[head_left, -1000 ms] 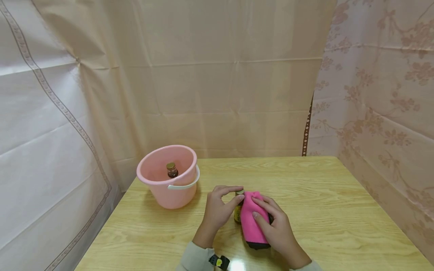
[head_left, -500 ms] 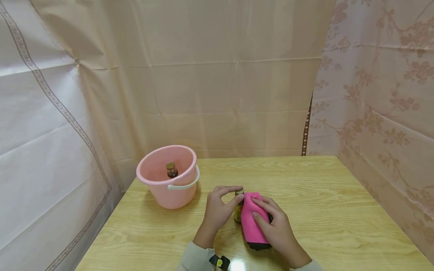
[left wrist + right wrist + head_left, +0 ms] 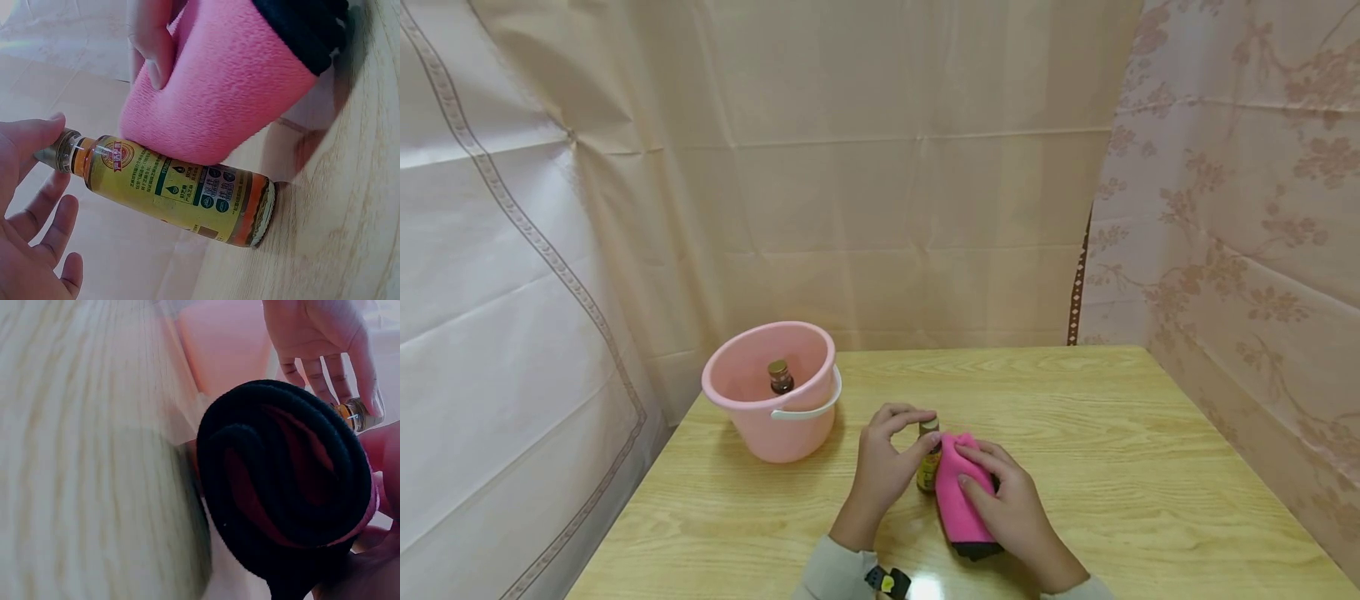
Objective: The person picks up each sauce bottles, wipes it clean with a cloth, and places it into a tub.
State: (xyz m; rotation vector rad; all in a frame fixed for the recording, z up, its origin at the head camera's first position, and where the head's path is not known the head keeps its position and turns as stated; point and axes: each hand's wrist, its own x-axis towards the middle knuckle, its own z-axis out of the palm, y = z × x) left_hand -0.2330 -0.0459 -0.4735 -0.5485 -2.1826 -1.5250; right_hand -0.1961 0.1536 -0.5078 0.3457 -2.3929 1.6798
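Observation:
A small glass bottle (image 3: pixel 927 477) with a yellow label stands upright on the table. My left hand (image 3: pixel 882 460) pinches its gold cap (image 3: pixel 57 151) between thumb and forefinger; the other fingers lie away from the glass in the left wrist view. My right hand (image 3: pixel 1017 504) grips a folded pink cloth (image 3: pixel 958 504) with a black edge, and the cloth touches the side of the bottle facing it. In the right wrist view the cloth's rolled black end (image 3: pixel 250 487) hides most of the bottle. Part of the label is covered by the cloth.
To the left on the wooden table (image 3: pixel 1112 450) stands a pink bucket (image 3: pixel 782 437) with a white handle (image 3: pixel 805 412). Inside it is a dark bottle (image 3: pixel 781 379) with a gold cap. Beige curtains (image 3: pixel 887 183) hang behind and at both sides.
My right hand and the cloth have shifted slightly down the bottle, toward me, so more of the bottle shows. The left hand keeps its hold on the cap. The bucket has not moved.

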